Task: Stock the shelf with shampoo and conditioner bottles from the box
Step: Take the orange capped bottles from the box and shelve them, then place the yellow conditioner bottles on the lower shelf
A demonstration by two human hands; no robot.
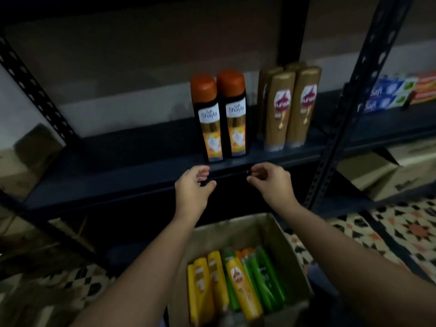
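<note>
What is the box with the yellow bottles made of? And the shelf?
The box looks like plain brown cardboard, matte, with thin folded walls. The shelf seems to be dark painted metal; its uprights have rows of punched holes.

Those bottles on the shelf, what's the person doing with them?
A person is filling the shelf from a cardboard box on the floor. Black bottles with orange caps and gold bottles already stand there. Both hands, left and right, are by the shelf's front edge, holding nothing. Yellow bottles and green bottles wait in the box.
</note>
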